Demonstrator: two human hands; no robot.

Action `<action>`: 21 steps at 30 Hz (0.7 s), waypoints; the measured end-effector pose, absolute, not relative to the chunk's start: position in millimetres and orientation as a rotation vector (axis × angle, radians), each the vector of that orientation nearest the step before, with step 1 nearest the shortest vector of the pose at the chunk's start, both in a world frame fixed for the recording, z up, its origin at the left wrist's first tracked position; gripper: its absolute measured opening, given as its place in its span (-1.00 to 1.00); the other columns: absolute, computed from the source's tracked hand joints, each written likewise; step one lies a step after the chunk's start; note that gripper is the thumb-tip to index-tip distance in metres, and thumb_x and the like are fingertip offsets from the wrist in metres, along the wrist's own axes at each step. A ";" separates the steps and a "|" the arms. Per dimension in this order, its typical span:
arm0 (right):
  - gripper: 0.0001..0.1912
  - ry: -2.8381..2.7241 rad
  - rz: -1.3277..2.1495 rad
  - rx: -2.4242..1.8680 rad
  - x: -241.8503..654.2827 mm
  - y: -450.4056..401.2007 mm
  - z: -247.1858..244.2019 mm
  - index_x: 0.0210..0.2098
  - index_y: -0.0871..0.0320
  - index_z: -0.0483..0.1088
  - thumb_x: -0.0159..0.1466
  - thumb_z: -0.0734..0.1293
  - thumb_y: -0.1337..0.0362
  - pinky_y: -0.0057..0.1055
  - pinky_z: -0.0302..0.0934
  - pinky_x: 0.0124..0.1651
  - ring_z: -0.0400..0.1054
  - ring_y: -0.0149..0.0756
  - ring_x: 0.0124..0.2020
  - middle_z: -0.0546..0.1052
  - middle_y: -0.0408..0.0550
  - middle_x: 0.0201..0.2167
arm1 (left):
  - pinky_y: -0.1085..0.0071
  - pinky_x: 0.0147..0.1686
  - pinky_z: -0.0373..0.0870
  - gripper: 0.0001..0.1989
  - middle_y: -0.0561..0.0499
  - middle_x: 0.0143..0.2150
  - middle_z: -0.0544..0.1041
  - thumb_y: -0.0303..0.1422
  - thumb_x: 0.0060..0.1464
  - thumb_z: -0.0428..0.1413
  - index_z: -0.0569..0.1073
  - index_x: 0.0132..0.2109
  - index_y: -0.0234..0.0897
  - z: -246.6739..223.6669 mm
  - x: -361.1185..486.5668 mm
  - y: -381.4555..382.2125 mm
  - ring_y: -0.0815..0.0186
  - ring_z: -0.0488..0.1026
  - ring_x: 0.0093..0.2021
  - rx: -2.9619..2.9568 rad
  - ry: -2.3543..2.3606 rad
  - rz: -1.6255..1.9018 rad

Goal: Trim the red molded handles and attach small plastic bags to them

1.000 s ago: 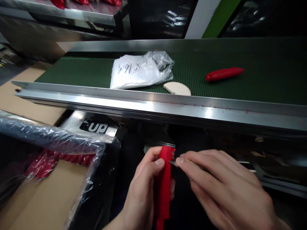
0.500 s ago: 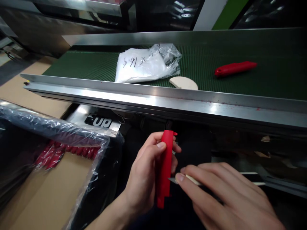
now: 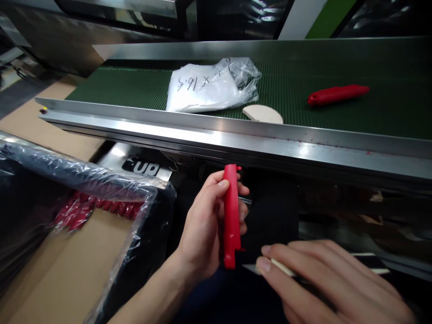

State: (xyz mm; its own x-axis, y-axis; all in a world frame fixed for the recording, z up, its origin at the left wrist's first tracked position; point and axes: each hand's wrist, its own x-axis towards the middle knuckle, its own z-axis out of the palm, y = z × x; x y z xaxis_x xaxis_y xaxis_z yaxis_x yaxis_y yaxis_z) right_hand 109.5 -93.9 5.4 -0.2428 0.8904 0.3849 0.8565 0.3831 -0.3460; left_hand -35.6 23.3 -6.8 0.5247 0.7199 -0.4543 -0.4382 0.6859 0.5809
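Observation:
My left hand (image 3: pixel 202 225) is wrapped round a long red plastic piece (image 3: pixel 231 211), held nearly upright with the thumb on its face. Small red bits stick out at its top and near its notched lower end. My right hand (image 3: pixel 324 279) grips a knife (image 3: pixel 282 267) with a pale edge on its handle, and the thin blade points left. A small gap separates the blade tip from the lower end of the red piece. The far part of the knife handle shows behind my right hand.
A green conveyor belt (image 3: pixel 290 90) with a metal rail (image 3: pixel 216 135) carries a plastic bag (image 3: pixel 202 87), a pale disc piece (image 3: pixel 263 114) and another red piece (image 3: pixel 337 95). At left, a plastic-lined box (image 3: pixel 148 202) holds several red pieces (image 3: pixel 116 207).
The red piece in my left hand has moved up and turned slightly. My right hand with the knife has moved right and down, so the blade is now apart from the piece.

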 end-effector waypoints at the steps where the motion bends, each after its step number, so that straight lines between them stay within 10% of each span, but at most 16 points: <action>1: -0.68 -2.157 0.078 -1.484 115.7 -92.2 6.9 -0.07 0.09 0.51 0.25 0.29 0.50 -0.31 0.30 -0.10 0.41 -0.27 -0.12 0.55 -0.10 -0.09 | 0.54 -0.57 0.15 -0.84 0.02 -0.22 0.40 -0.27 0.25 -0.01 0.35 -0.10 -0.22 -6.9 -35.3 23.7 0.45 0.24 -0.48 0.423 0.735 0.719; 21: -0.60 -2.038 -0.097 -1.494 122.9 -52.4 17.6 0.04 0.29 0.45 0.23 0.28 0.62 -0.17 0.26 -0.13 0.38 -0.13 -0.08 0.50 0.16 -0.07 | 0.58 -0.55 0.17 -0.68 0.10 -0.32 0.32 -0.25 0.08 0.26 0.31 -0.11 -0.19 3.7 -46.4 0.8 0.56 0.19 -0.52 0.683 0.760 0.517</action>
